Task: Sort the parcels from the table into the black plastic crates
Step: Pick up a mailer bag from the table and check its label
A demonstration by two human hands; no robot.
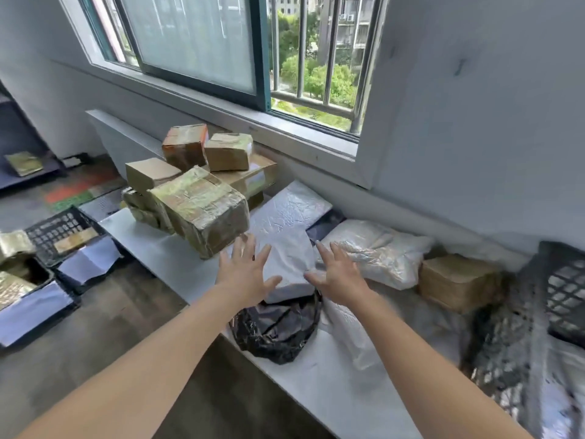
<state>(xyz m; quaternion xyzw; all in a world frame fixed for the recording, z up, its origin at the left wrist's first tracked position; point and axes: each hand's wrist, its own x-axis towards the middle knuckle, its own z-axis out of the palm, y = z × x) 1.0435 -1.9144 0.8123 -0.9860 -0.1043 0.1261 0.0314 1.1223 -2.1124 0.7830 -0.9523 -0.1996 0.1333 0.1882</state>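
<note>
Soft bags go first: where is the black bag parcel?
Head view: the black bag parcel lies at the near edge of the table, in front of the white parcel between the left hand and right hand.

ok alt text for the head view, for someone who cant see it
The left hand and right hand, both open, reach toward a white wrapped parcel on the table. Taped cardboard boxes are piled behind it, a black bag lies in front, and black crates sit on the floor at left.
</note>
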